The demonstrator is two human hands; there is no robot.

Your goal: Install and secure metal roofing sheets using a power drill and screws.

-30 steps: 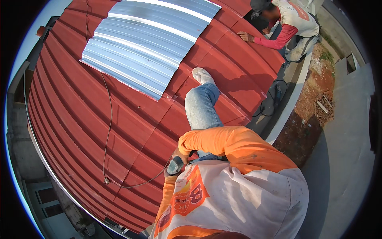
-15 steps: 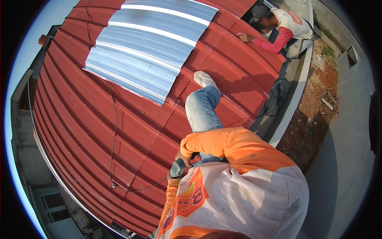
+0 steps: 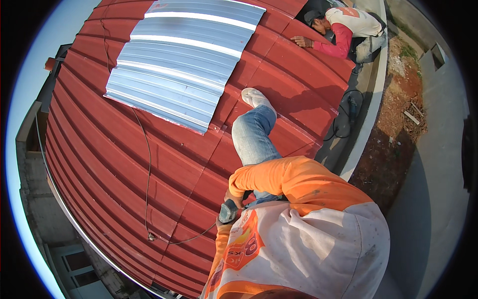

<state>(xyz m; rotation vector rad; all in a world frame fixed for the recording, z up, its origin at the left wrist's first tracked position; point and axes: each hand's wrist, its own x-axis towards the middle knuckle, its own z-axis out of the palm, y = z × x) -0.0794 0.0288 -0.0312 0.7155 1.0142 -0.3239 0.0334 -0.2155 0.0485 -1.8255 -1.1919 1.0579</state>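
My right hand (image 3: 234, 197) is closed on a grey corded power tool (image 3: 228, 213), held against my body at the end of an orange sleeve. My left hand (image 3: 219, 221) is at the tool's lower end, mostly hidden, and seems wrapped round it. The tool's cable (image 3: 199, 233) runs left over the red ribbed roof (image 3: 119, 164) to a small connector (image 3: 151, 237). My foot in a pale shoe (image 3: 256, 98) rests on the roofing, beside a loose silver ribbed sheet (image 3: 174, 67).
At the upper right, a co-worker (image 3: 356, 25) crouches at the roof's edge by a dark opening, one hand on the red sheet. A concrete gutter (image 3: 368, 114) with coiled black cable (image 3: 341, 119) runs below. Beyond lie a dirt strip (image 3: 398, 124) and grey wall (image 3: 433, 164).
The co-worker has bent lower, head down toward the opening. The view has shifted slightly. My hands and the tool hold much the same position against my body.
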